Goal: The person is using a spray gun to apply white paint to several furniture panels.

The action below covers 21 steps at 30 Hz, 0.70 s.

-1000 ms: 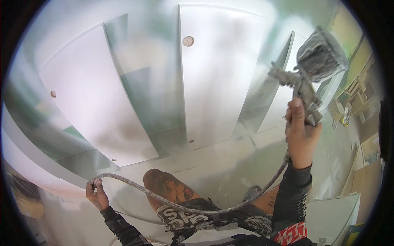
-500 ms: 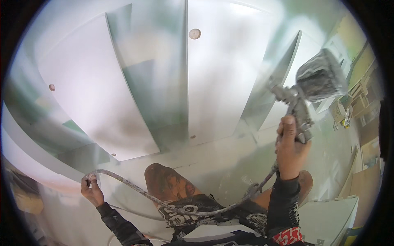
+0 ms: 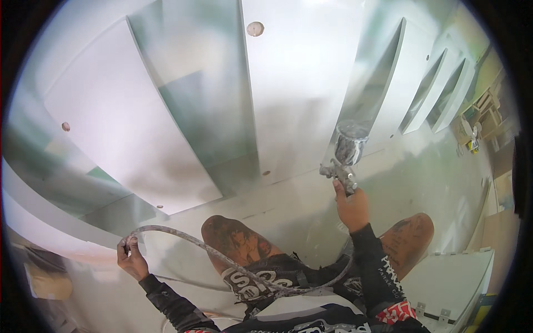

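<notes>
My right hand [image 3: 353, 210] is closed round the grip of a metal spray gun [image 3: 340, 173], whose paint-smeared cup [image 3: 352, 145] sits on top. The gun's nozzle end faces left, toward the white panels. At the lower left my left hand [image 3: 131, 257] pinches a paint-spotted air hose [image 3: 189, 238] between thumb and fingers. The hose sags across my lap and rises toward my right forearm, which hides its upper end. Ahead stand a wide white panel [image 3: 302, 83] with a round hole near its top and another white panel [image 3: 122, 116] to its left.
More white panels [image 3: 427, 91] stand farther right. A curved pale piece [image 3: 44, 216] lies at the left, close to my left hand. At the lower right is a white board with hinges [image 3: 455, 286]. Wooden pieces [image 3: 488, 114] are stacked by the far right wall.
My right hand has brought the spray gun down and to the left, closer to my knees. The view has shifted slightly. My left hand keeps its pinch on the hose.
</notes>
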Each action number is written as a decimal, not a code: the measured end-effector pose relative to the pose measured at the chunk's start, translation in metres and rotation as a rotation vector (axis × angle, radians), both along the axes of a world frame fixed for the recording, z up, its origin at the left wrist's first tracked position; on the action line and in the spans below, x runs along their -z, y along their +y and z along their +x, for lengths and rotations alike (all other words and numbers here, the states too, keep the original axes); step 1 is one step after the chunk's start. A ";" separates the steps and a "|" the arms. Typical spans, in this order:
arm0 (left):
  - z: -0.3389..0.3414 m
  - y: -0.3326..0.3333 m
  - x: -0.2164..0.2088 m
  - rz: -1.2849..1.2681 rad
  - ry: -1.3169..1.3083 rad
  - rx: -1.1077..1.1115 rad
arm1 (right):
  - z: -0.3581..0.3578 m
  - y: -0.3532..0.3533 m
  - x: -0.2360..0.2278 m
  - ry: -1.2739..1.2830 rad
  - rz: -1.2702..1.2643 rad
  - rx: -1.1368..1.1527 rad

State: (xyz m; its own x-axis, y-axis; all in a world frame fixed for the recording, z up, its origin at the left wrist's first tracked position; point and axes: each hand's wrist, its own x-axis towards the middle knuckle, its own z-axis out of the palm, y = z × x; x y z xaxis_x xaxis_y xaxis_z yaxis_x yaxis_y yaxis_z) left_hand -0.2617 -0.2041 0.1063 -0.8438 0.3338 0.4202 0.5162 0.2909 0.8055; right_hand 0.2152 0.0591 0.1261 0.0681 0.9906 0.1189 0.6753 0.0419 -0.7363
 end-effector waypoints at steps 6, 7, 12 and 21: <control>0.003 0.000 0.000 -0.044 -0.010 -0.004 | -0.001 -0.004 0.052 -0.052 0.051 -0.050; 0.003 -0.001 0.001 -0.016 -0.029 0.000 | -0.003 -0.004 0.049 -0.110 -0.080 -0.076; -0.002 -0.005 0.006 -0.109 -0.011 0.020 | 0.001 -0.001 0.057 -0.095 -0.013 -0.100; 0.002 -0.004 0.015 -0.039 -0.019 0.010 | -0.027 -0.004 -0.112 0.178 0.213 -0.072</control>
